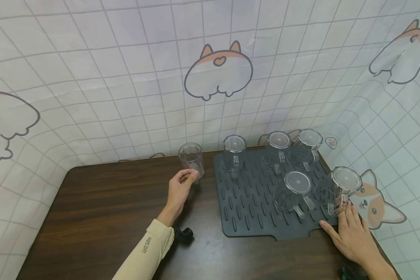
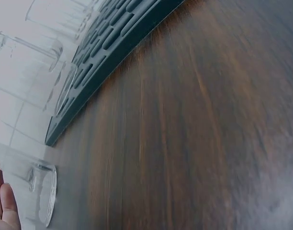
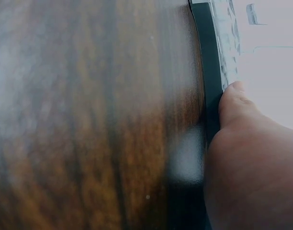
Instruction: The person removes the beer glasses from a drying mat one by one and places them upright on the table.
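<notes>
On the dark table, left of the mat, stands a clear glass mug (image 1: 190, 153). My left hand (image 1: 180, 188) pinches its handle between thumb and fingers. The left wrist view shows the foot of this mug (image 2: 46, 191) at the table's surface. My right hand (image 1: 355, 237) lies with fingers extended at the front right corner of the grey-black drying mat (image 1: 238, 223), its thumb on the mat's edge. Its fingertips reach the nearest upturned glass mug (image 1: 346, 179); whether they press on it I cannot tell.
Several more glass mugs stand bottom-up on the ridged mat, among them one at its back left (image 1: 234, 149) and one near its front (image 1: 297, 186). A tiled-pattern curtain (image 1: 126, 97) hangs behind and along the right side of the wooden table (image 1: 91, 217).
</notes>
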A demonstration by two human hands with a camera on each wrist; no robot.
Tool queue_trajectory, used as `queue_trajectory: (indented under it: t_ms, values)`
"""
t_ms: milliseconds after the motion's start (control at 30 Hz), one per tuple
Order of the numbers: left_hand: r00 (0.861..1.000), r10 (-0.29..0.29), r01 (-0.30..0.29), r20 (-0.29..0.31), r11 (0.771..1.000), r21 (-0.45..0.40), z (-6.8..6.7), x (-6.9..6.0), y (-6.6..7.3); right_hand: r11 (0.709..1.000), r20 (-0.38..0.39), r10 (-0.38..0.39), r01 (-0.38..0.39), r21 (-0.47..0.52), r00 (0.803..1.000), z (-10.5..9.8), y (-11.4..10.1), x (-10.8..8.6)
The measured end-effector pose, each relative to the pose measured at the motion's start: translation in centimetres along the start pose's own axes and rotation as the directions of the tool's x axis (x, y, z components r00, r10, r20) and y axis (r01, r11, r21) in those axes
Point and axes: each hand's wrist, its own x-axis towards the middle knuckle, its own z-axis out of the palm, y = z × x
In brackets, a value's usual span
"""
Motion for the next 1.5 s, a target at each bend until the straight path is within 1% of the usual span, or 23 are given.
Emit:
queue_trajectory:
  t_ms: [100, 167, 267, 333, 500, 633, 800, 967, 1100, 1200, 1333, 1500]
  values:
    - [0.999, 0.003, -0.002, -0.035, 1.0, 0.03, -0.4, -0.2, 0.1, 1.0, 0.017, 0.006, -0.006, 0.004, 1.0, -0.1, 0.0, 0.1]
    - [0.998, 0.003, 0.0, -0.058, 0.999, 0.041, -0.6, -0.2, 0.3, 1.0, 0.027, 0.009, -0.01, 0.007, 1.0, -0.3, 0.1, 0.1]
    - [0.996, 0.019, -0.016, -0.083, 0.999, 0.045, -1.0, -0.3, 0.9, 1.0, 0.039, 0.014, -0.014, 0.014, 0.999, -0.4, 0.1, 0.1]
    - [0.995, 0.045, -0.041, -0.089, 0.998, 0.041, -1.3, -0.4, 1.4, 1.0, 0.046, 0.015, -0.016, 0.015, 0.999, -0.4, 0.1, 0.1]
    - [0.986, 0.14, -0.134, -0.091, 0.988, 0.075, -1.7, -0.8, 3.1, 1.0, 0.053, 0.016, -0.016, 0.011, 0.998, -0.4, -0.1, 0.3]
    - [0.976, 0.19, -0.18, -0.102, 0.979, 0.097, -1.5, -0.9, 3.8, 1.0, 0.038, 0.013, -0.013, 0.013, 0.999, -0.4, -0.2, 0.3]
    - [0.971, 0.208, -0.196, -0.118, 0.975, 0.108, -0.9, -1.3, 4.5, 1.0, 0.007, 0.002, -0.002, 0.02, 1.0, -0.1, -0.1, 0.2]
    - [0.971, 0.225, -0.217, -0.085, 0.971, 0.098, 0.1, -2.0, 5.1, 1.0, -0.027, -0.008, 0.009, 0.017, 1.0, 0.3, -0.1, 0.0]
    - [0.967, 0.252, -0.249, -0.045, 0.966, 0.073, 1.1, -2.6, 5.6, 1.0, -0.043, -0.011, 0.012, 0.019, 0.999, 0.4, -0.1, -0.1]
    - [0.963, 0.269, -0.268, -0.01, 0.961, 0.059, 2.1, -3.1, 5.9, 1.0, -0.039, -0.008, 0.009, 0.022, 0.999, 0.4, -0.2, -0.2]
    - [0.961, 0.275, -0.277, 0.043, 0.959, 0.059, 3.5, -3.9, 6.0, 1.0, -0.026, 0.004, -0.003, 0.026, 1.0, 0.3, -0.3, -0.3]
    - [0.953, 0.283, -0.289, 0.108, 0.956, 0.048, 5.2, -5.0, 5.8, 0.999, -0.018, 0.017, -0.016, 0.034, 1.0, 0.3, -0.5, -0.4]
